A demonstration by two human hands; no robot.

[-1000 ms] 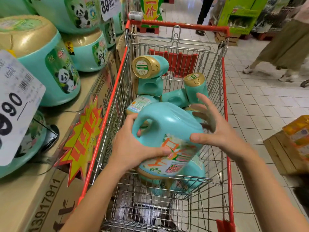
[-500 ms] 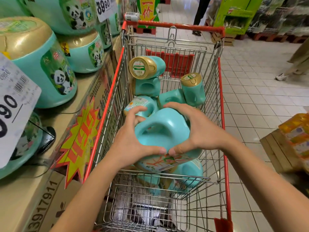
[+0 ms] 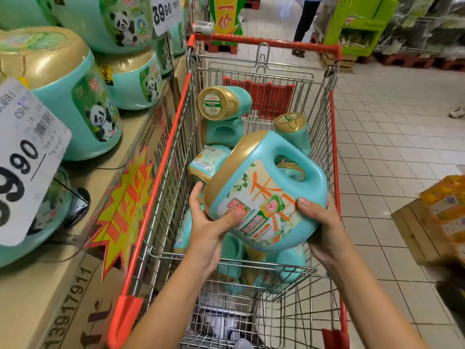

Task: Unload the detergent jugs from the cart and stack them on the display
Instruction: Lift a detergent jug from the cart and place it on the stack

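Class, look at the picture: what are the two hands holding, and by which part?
One teal detergent jug: the left hand grips its gold-capped end, the right hand its bottom end.

A: The jug (image 3: 305, 187)?
B: Teal, with a gold cap (image 3: 226, 170) and a pale leafy label (image 3: 261, 205) bearing orange characters.
A: The cart (image 3: 264, 43)?
B: Silver wire, red rails.
A: The shelf jugs (image 3: 63, 102)?
B: Teal and gold, with black-and-white pandas on green labels. The starburst (image 3: 125, 197) is yellow and orange.

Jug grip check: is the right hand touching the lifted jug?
Touching. Head view shows the right hand cupping the jug from below, thumb on its label.
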